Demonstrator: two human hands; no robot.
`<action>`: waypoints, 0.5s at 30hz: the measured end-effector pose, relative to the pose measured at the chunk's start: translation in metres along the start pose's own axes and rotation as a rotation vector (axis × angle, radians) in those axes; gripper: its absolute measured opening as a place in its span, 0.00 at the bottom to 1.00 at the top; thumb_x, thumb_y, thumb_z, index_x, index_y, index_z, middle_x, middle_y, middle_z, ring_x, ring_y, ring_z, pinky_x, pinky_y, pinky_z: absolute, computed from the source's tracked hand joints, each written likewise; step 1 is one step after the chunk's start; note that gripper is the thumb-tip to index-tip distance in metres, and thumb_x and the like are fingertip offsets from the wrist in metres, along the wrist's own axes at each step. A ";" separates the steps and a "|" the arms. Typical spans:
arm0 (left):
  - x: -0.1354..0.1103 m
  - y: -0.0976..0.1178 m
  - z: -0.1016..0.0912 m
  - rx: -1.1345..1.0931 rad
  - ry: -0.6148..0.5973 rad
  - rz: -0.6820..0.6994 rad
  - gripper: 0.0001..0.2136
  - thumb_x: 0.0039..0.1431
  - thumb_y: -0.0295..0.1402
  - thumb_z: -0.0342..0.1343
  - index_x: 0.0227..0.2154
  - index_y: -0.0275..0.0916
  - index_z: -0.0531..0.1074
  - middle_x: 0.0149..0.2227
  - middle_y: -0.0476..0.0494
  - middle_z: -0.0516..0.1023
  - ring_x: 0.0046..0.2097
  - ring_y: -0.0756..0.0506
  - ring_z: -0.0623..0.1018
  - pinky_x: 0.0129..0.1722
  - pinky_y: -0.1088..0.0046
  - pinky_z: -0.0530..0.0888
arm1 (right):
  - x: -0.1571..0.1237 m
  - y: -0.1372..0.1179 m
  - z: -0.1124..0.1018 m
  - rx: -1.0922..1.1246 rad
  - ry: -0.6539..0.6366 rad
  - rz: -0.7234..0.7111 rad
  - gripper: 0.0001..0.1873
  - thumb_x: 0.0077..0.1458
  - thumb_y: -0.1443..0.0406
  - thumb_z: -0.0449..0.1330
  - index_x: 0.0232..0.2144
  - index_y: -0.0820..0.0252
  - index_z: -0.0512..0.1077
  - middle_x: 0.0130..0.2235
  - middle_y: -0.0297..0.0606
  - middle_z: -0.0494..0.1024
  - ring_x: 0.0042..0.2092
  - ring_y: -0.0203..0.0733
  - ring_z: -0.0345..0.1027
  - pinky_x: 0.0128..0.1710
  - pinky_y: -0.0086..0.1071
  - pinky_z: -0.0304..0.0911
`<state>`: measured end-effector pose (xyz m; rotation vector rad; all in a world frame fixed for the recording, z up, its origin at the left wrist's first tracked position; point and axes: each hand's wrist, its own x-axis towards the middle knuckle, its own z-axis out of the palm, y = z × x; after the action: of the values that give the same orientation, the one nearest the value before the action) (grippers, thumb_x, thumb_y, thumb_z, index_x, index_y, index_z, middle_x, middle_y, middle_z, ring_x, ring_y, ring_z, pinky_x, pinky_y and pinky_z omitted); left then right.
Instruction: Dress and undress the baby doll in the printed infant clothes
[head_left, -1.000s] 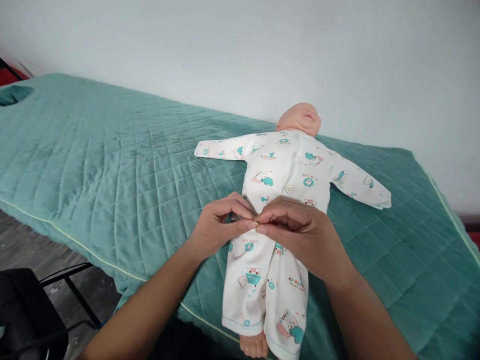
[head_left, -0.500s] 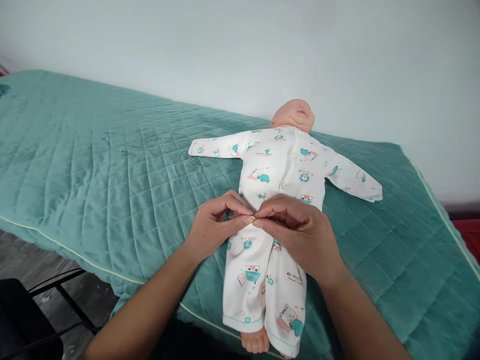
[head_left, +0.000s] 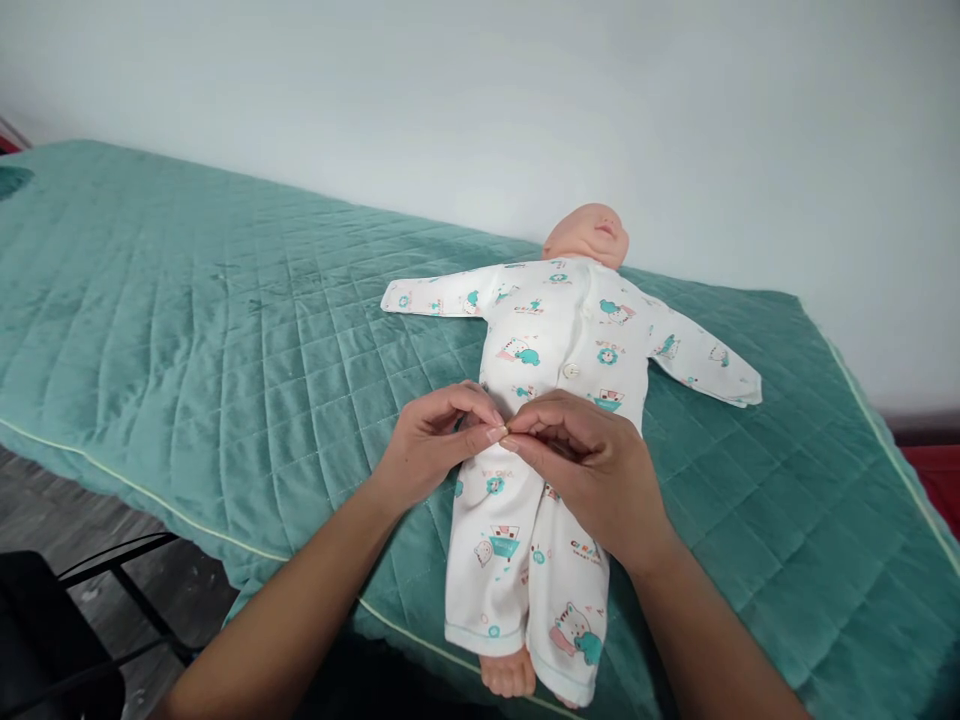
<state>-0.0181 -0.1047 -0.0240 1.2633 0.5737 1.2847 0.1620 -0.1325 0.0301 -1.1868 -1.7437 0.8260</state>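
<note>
A baby doll lies on its back, dressed in a white printed shirt and matching trousers. My left hand is closed in a pinch over the doll's waist. Against its fingertips, my right hand pinches too, thumb and forefinger together. A tiny yellowish thing shows between the fingertips, too small and covered to name. Just above the hands a round button sits on the shirt front. The shirt's lower edge is hidden behind my hands. Bare doll toes stick out below the trouser legs.
A green quilted cover with pale piping spreads under the doll. Behind it rises a white wall. At the lower left, a black chair or stand is on the dark floor. Something red shows at the right edge.
Both hands keep their pinch at the waist and have shifted very slightly left. The view itself has moved a little. The doll lies as before.
</note>
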 end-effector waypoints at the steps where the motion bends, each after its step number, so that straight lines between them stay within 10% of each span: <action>1: 0.000 0.000 0.000 -0.008 -0.002 -0.004 0.04 0.56 0.26 0.67 0.32 0.43 0.81 0.31 0.49 0.77 0.35 0.50 0.73 0.36 0.73 0.69 | 0.000 0.000 0.000 0.001 0.003 0.001 0.04 0.58 0.65 0.66 0.31 0.55 0.77 0.31 0.32 0.78 0.31 0.35 0.69 0.30 0.31 0.63; 15: 0.003 0.000 0.002 -0.099 0.061 -0.076 0.08 0.52 0.27 0.70 0.28 0.39 0.75 0.30 0.50 0.77 0.34 0.51 0.76 0.36 0.75 0.72 | 0.000 0.003 0.002 -0.010 -0.020 -0.010 0.03 0.60 0.65 0.64 0.32 0.55 0.76 0.32 0.32 0.78 0.32 0.36 0.69 0.32 0.31 0.64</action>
<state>-0.0161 -0.1027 -0.0224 1.1142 0.5885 1.2762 0.1618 -0.1314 0.0265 -1.1791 -1.7703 0.8268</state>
